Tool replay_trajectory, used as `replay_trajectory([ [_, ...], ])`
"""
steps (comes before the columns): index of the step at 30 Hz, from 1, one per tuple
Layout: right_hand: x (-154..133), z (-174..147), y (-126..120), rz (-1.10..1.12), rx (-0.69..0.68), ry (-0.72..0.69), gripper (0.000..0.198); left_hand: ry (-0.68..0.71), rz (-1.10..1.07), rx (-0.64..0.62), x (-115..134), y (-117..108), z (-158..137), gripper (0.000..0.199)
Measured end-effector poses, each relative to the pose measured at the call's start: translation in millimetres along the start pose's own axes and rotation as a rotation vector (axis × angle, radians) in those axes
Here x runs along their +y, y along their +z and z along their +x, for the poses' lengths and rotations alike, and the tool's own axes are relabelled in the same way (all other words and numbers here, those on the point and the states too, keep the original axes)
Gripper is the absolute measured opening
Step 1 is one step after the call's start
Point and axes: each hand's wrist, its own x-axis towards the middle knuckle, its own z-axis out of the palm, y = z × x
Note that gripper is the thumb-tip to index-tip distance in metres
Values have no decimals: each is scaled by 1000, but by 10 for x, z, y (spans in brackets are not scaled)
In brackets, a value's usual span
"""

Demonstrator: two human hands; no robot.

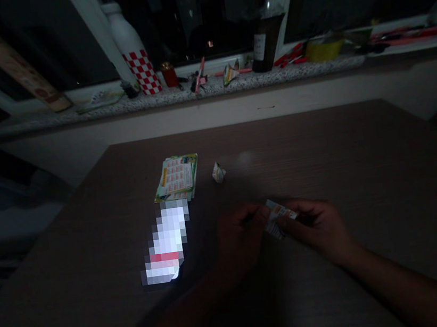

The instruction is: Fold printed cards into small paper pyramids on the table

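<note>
A small piece of printed paper [277,214], pale with orange and green marks, is pinched between both hands above the table. My left hand [238,236] is closed on its left edge, thumb on top. From the other side, my right hand [323,227] grips it with thumb and fingers. Beyond my left hand a small folded paper shape [218,172] with pointed corners stands on the table. To its left lies a stack of printed cards [176,177]. A lit phone [166,242], its screen blurred out, lies just in front of the stack.
The brown table [341,152] reaches to a wall under a dark window. Along the granite sill [193,94] stand a red-and-white checked bottle [135,56], a small red jar [169,75], a dark bag [264,45], a yellow roll [324,50] and a tall tube [18,69]. The room is dim.
</note>
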Motion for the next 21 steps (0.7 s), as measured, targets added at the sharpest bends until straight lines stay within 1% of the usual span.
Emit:
replay_trajectory([
  [6, 21, 13, 11, 43, 5, 90, 16, 4, 55, -10, 8, 2, 1, 25],
  [10, -8, 17, 30, 40, 36, 99, 19, 3, 52, -23, 7, 4, -2, 24],
  [17, -34, 11, 32, 60, 50, 123, 22, -10, 1, -29, 19, 7, -22, 23],
  [21, -67, 15, -2, 40, 16, 120, 23, -25, -30, -30, 34, 8, -16, 24],
])
